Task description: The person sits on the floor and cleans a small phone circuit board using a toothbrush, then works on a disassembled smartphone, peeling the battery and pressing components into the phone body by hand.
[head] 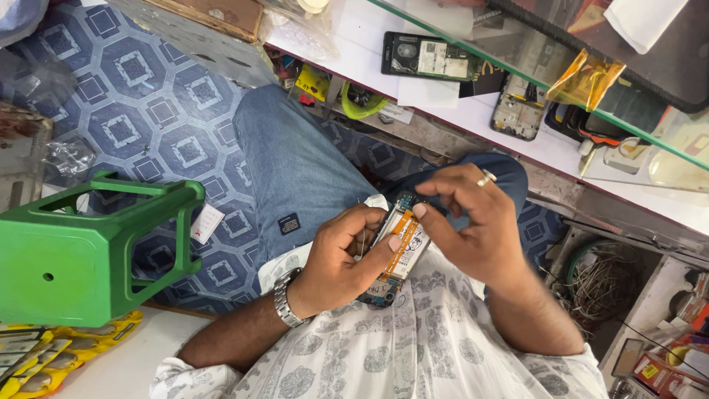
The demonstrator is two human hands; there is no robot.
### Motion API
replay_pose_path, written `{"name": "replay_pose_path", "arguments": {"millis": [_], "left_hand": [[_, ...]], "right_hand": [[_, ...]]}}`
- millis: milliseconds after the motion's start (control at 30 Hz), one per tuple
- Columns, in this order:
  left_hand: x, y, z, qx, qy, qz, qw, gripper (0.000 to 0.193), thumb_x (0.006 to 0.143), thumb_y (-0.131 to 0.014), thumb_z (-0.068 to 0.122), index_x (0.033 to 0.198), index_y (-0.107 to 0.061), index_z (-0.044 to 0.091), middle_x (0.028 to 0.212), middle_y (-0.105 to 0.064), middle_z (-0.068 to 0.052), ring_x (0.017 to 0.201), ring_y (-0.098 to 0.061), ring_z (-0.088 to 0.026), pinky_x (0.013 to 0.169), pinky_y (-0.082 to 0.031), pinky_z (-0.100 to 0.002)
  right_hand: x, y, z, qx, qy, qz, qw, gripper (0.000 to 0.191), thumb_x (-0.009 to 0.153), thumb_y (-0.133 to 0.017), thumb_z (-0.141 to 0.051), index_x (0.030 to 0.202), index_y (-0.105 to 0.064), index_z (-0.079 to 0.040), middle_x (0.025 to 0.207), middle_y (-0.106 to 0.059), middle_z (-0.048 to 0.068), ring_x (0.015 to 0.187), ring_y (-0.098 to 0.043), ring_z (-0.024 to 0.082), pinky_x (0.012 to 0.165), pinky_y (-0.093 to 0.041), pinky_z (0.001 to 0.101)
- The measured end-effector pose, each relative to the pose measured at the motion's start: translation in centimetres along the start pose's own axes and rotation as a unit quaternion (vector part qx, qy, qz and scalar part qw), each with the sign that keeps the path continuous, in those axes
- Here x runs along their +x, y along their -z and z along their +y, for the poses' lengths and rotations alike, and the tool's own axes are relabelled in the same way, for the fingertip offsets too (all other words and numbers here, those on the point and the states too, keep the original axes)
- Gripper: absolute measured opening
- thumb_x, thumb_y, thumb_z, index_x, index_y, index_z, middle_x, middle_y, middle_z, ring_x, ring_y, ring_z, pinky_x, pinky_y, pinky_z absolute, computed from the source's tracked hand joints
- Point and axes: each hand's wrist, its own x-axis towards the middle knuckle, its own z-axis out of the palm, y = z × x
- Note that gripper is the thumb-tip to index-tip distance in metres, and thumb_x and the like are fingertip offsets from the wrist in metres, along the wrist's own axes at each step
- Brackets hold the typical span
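Opened phone (394, 247) rests over the lap, back cover off, orange flex cable exposed. Left hand (341, 262) clasps its body, thumb on the battery; right hand (473, 222) pinches at the top edge with fingertips. Keep the clasp firm and fingertip force light near the cable

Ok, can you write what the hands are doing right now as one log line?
left hand: holds opened phone | right hand: fingertips on the phone's top end | orange flex cable: lies along the phone | place: over lap
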Motion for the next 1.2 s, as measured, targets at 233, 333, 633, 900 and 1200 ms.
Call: {"name": "replay_pose_path", "arguments": {"millis": [233,333,633,900,1200], "left_hand": [[0.1,0.1,0.4,-0.012,-0.012,-0.013,1.0,0.02,0.099,-0.07,0.012,0.111,-0.064,-0.004,0.091,-0.06,0.0,0.066,-0.048,0.002,0.054,-0.04,-0.019],[0.0,0.2,0.5,0.015,-0.032,-0.009,0.999,0.022,0.1,-0.07,0.013,0.112,-0.064,-0.004,0.092,-0.061,-0.002,0.067,-0.048,0.001,0.056,-0.04,-0.02],[-0.2,0.0,0.9,0.036,-0.019,-0.005,0.999,0.022,0.1,-0.069,0.015,0.112,-0.066,-0.004,0.091,-0.062,-0.003,0.066,-0.049,-0.001,0.055,-0.04,-0.021],[-0.2,-0.3,1.6,0.041,-0.026,-0.005,0.999,0.023,0.099,-0.069,0.013,0.114,-0.065,-0.004,0.09,-0.06,-0.002,0.066,-0.049,-0.001,0.056,-0.041,-0.021],[-0.1,-0.4,2.1,0.076,-0.046,-0.005,0.996,0.024,0.098,-0.07,0.013,0.115,-0.066,-0.003,0.085,-0.059,-0.002,0.063,-0.047,-0.005,0.055,-0.039,-0.024]], "right_hand": [[1.5,1.5,1.6,0.174,-0.124,-0.153,0.965,0.016,0.097,-0.068,-0.003,0.111,-0.074,0.003,0.083,-0.069,0.0,0.07,-0.056,0.002,0.058,-0.044,0.02],[1.2,1.3,2.1,0.229,-0.172,-0.16,0.945,0.016,0.097,-0.067,-0.003,0.109,-0.073,0.006,0.082,-0.068,-0.003,0.071,-0.055,-0.001,0.057,-0.044,0.0189],[0.2,0.8,2.0,0.134,-0.14,-0.122,0.973,0.011,0.096,-0.068,-0.003,0.104,-0.073,0.004,0.076,-0.064,-0.004,0.064,-0.05,-0.001,0.052,-0.039,0.0192],[0.3,1.0,0.6,0.097,-0.083,-0.089,0.988,0.013,0.095,-0.064,0.001,0.104,-0.072,0.003,0.078,-0.068,0.003,0.064,-0.056,0.005,0.055,-0.043,0.0228],[0.5,0.8,0.3,0.058,-0.031,-0.068,0.996,0.006,0.093,-0.068,0.001,0.096,-0.072,0.002,0.079,-0.069,0.003,0.063,-0.055,0.006,0.056,-0.042,0.0234]]}}
